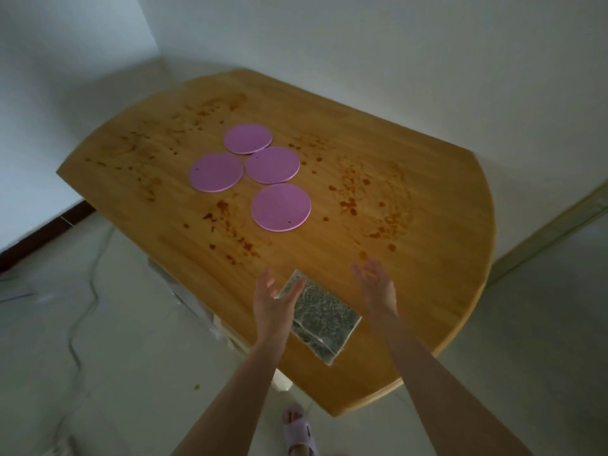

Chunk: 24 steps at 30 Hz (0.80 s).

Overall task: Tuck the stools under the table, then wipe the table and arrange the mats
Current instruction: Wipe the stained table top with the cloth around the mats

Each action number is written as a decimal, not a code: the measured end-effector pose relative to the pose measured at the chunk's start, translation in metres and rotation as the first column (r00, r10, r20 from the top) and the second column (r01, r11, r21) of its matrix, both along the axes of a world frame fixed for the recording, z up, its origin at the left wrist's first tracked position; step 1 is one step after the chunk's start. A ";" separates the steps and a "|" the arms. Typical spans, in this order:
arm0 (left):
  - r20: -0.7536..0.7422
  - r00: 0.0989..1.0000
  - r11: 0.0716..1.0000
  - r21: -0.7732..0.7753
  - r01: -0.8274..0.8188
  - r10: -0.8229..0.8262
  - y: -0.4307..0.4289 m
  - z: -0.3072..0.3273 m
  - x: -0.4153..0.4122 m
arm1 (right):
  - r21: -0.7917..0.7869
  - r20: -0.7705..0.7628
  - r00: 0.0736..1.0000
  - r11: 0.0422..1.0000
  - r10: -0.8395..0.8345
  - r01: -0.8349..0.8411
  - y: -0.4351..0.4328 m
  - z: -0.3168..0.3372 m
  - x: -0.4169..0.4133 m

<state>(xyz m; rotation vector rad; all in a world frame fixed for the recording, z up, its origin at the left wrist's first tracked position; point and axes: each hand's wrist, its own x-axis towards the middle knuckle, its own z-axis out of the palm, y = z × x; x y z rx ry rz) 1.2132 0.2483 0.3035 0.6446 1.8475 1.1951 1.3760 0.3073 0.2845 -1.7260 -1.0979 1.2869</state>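
Hands are out over the near edge of the table [427,179], and both are empty. The left hand [274,297] is open with its fingers straight, right over the far left corner of the folded cloth [324,319]. Whether it touches the fabric, I cannot tell. The right hand [373,284] is open too, fingers loosely spread, hovering just right of the cloth and gripping nothing.

The cloth itself is a mottled grey-green square, lying flat at the near edge between the two forearms.

So where does the job stand? No stool stands out on the floor on either side. Pale wrapped shapes [197,311] sit under the near left edge of the table, but I cannot tell whether they are stools or the table's own base. If the stools are in, step one looks done.

Wiping has plainly not begun. Brown stains [350,204] are spattered across the right half, along the far left side and down the middle towards the cloth.

The four round purple mats sit in a loose cluster left of centre. The far mat [248,138] and the middle mat [272,164] overlap slightly, the left mat [216,172] is just beside the middle one, and the near mat [281,207] lies a little apart. They sit among the spatter, so I would expect them to be lifted or shifted for the wipe and set out properly afterwards.

The likely next move is picking up that cloth.
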 end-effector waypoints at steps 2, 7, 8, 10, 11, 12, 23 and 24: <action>-0.028 0.999 1.000 -0.019 0.019 -0.020 0.013 0.000 -0.019 | -0.009 0.005 1.000 1.000 -0.017 0.017 0.008 0.000 -0.014; -0.031 0.994 0.994 -0.027 0.106 -0.106 0.038 -0.002 -0.054 | -0.019 0.035 0.998 0.999 -0.046 0.047 0.012 -0.002 -0.041; -0.037 0.991 0.991 -0.044 0.124 -0.125 0.044 -0.005 -0.063 | -0.020 0.035 0.997 0.998 -0.062 0.063 0.013 -0.003 -0.047; -0.053 0.983 0.983 -0.062 0.174 -0.177 0.056 -0.013 -0.083 | -0.017 0.051 0.993 0.994 -0.106 0.107 0.012 -0.007 -0.059; -0.061 0.977 0.977 -0.069 0.200 -0.205 0.061 -0.016 -0.091 | -0.019 0.063 0.990 0.992 -0.124 0.126 0.010 -0.009 -0.064; -0.067 0.968 0.969 -0.074 0.235 -0.240 0.068 -0.020 -0.103 | -0.020 0.074 0.985 0.987 -0.158 0.160 0.012 -0.013 -0.073; -0.169 0.785 0.803 -0.094 0.589 -0.596 0.119 -0.044 -0.228 | -0.058 0.315 0.836 0.870 -0.449 0.489 0.003 -0.036 -0.182; -0.186 0.774 0.795 -0.109 0.597 -0.606 0.123 -0.046 -0.238 | -0.049 0.361 0.816 0.864 -0.452 0.501 0.001 -0.034 -0.188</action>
